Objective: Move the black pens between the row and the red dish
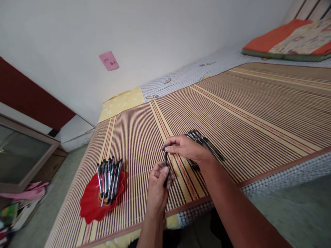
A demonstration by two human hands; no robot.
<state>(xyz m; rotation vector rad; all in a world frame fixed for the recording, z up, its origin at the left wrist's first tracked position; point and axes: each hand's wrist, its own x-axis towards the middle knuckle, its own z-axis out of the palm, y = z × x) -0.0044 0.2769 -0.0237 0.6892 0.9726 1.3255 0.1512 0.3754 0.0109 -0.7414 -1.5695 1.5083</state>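
Far L: glass panel (pixel 20 151) in a pale frame, standing at an angle nr the wall (pixel 165 38). Pink cloth (pixel 29 190) + other bits on the grey floor (pixel 71 168) below it. Dk red band (pixel 31 93) runs diag. along the wall above.

Next, red dish (pixel 89 205) w/ wavy rim, sitting on the striped mat (pixel 139 144) nr its L end. Bunch of pens (pixel 110 177) lies in it, clear barrels, dk caps, most pointing away from the person, tops sticking out past the rim. Pink note (pixel 109 61) on wall above, writing too small to read. Yellow cloth (pixel 122 100) shows btwn mat & wall.

Middle: L hand (pixel 158 177) grips a dk pen (pixel 166 159) approx. upright, thumb on the near side, fingers curled behind. R hand (pixel 184 146) pinches the same pen's top end btwn thumb & fingertips, so pen is up over the mat, held by both.

R of that, row of pens (pixel 209 146) lying side by side on mat, partly hidden behind R hand & wrist. Checked sheet (pixel 176 81) w/ yellow fruit prints along the wall. Far R, top corner: orange/floral bedding (pixel 289 39), green underside, on the sheet.
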